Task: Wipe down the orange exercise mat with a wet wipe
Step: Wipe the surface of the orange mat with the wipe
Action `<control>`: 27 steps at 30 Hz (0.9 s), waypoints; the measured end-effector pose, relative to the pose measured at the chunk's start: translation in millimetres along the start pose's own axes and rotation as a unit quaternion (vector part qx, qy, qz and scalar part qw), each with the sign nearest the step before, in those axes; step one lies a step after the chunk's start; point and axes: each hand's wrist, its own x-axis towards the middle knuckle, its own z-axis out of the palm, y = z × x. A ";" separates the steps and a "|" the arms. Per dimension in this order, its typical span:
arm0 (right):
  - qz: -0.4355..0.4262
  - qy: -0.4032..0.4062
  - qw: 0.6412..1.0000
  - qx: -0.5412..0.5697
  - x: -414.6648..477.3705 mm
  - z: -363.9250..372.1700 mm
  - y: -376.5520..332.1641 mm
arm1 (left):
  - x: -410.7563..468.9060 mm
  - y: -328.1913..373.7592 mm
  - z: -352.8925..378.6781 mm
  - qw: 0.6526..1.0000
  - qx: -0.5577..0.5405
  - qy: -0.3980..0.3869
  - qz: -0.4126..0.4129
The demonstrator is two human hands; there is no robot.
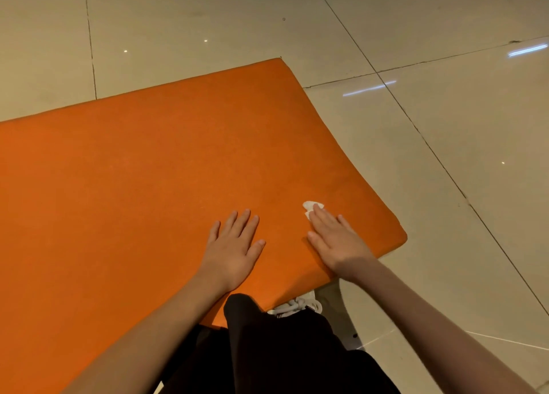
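**Mat on tile floor, both hands flat on it**

Surface: glossy beige tile floor (445, 126), dark grout lines, light streaks reflected at right. Orange exercise mat (148, 186) lies flat on it and runs out of frame at left; its far corner and right corner are both in view.

Left hand (234, 245): palm down on the mat, fingers straight and slightly spread, holding nothing.

Right hand (335, 239): flat near the mat's right corner, straight fingers pressing on the white wet wipe (310, 207). The wipe is bunched, and only a bit shows past the fingertips.

Near edge: black-clad leg (282, 349) covers part of the mat, with a white shoe (297, 304) just beside it on the floor.
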 end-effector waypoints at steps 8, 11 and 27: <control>0.063 0.037 0.997 0.023 22.1 2.4 -11.7 | 0.0 0.7 1.8 1.000 -0.006 0.007 0.001; -0.007 0.006 1.000 -0.010 8.0 -2.0 -13.4 | 10.6 -6.4 -5.7 0.999 -0.011 0.032 0.019; 0.018 0.040 0.998 -0.052 60.2 -20.0 9.9 | 33.1 -29.5 -4.9 0.999 0.011 0.032 -0.031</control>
